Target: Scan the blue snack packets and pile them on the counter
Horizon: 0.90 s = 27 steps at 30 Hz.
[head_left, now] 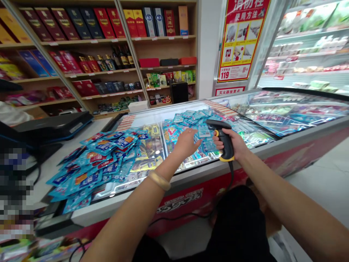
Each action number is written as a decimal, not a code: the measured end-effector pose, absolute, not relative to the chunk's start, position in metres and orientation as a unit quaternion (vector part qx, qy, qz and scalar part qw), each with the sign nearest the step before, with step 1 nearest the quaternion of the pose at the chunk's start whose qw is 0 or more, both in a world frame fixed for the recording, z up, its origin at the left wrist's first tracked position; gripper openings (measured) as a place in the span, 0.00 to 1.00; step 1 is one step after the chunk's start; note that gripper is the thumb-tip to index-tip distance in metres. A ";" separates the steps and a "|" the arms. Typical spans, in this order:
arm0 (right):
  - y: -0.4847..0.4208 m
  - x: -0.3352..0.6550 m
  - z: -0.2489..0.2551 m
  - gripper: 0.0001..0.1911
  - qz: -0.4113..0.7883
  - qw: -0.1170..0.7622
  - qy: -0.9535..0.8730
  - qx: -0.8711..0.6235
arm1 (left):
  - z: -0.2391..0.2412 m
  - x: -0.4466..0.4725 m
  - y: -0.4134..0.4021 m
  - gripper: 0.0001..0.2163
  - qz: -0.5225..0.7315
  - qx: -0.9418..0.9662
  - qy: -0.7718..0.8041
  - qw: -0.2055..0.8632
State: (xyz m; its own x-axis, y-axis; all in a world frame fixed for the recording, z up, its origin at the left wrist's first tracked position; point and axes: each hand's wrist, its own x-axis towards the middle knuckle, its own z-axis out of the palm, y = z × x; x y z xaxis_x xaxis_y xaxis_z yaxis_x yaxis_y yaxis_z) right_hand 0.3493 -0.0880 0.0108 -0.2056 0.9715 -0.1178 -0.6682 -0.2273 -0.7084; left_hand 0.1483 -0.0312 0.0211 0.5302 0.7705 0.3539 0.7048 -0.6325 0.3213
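Observation:
My right hand point(235, 142) is wrapped round the grip of a black barcode scanner point(222, 135) with a yellow base, its head pointing left over the chest freezer's glass lid point(191, 162). My left hand point(187, 142) reaches over the lid with fingers curled onto a small blue packet point(203, 131) just in front of the scanner. A spread of the same blue packets point(188, 118) lies behind both hands. A bigger heap of blue packets point(98, 160) covers the lid's left part. A pale bangle point(159, 181) sits on my left wrist.
The scanner's black cable point(230, 178) hangs down the freezer's red front. A dark register unit point(51, 127) stands at the left on the white counter. Wooden shelves point(114, 54) of boxes and bottles fill the back wall. An open chiller point(308, 47) stands at the right.

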 end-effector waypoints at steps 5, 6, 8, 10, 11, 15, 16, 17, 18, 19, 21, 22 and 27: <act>-0.102 0.388 0.002 0.04 0.694 0.615 -0.217 -0.306 | 0.012 0.198 -0.035 0.24 0.124 0.895 0.423 0.064; -0.102 0.390 0.001 0.04 0.692 0.618 -0.210 -0.307 | 0.011 0.201 -0.034 0.25 0.105 0.893 0.434 0.059; -0.102 0.391 -0.001 0.04 0.693 0.620 -0.205 -0.307 | 0.009 0.202 -0.033 0.27 0.082 0.885 0.454 0.059; -0.100 0.390 -0.003 0.05 0.694 0.617 -0.210 -0.305 | 0.008 0.200 -0.032 0.30 0.083 0.875 0.470 0.077; -0.099 0.390 -0.003 0.05 0.695 0.615 -0.214 -0.303 | 0.008 0.197 -0.031 0.32 0.088 0.869 0.478 0.095; -0.097 0.392 -0.005 0.05 0.701 0.611 -0.222 -0.293 | 0.009 0.185 -0.027 0.37 0.120 0.834 0.503 0.192; -0.097 0.392 -0.005 0.05 0.703 0.611 -0.223 -0.289 | 0.009 0.180 -0.025 0.36 0.133 0.827 0.505 0.207; -0.097 0.392 -0.006 0.05 0.704 0.610 -0.225 -0.286 | 0.008 0.176 -0.022 0.33 0.148 0.822 0.506 0.217; -0.097 0.392 -0.006 0.06 0.707 0.608 -0.225 -0.283 | 0.007 0.171 -0.020 0.30 0.166 0.816 0.505 0.227; -0.097 0.390 -0.006 0.06 0.710 0.607 -0.224 -0.279 | 0.005 0.165 -0.018 0.28 0.188 0.808 0.503 0.241; -0.096 0.381 -0.006 0.07 0.718 0.602 -0.217 -0.275 | 0.000 0.154 -0.013 0.24 0.243 0.779 0.508 0.276; -0.096 0.375 -0.006 0.07 0.722 0.598 -0.213 -0.275 | -0.003 0.148 -0.012 0.24 0.272 0.759 0.516 0.289; -0.092 0.332 -0.006 0.08 0.746 0.553 -0.236 -0.286 | -0.010 0.120 -0.009 0.22 0.371 0.706 0.543 0.264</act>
State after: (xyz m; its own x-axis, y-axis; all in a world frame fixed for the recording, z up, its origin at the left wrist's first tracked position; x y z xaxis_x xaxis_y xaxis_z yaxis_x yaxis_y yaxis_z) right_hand 0.3317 -0.0920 -0.0063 -0.2253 0.9599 -0.1666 -0.6903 -0.2780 -0.6680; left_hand 0.1197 -0.0092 -0.0096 0.1352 0.9620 0.2371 0.5712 -0.2712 0.7747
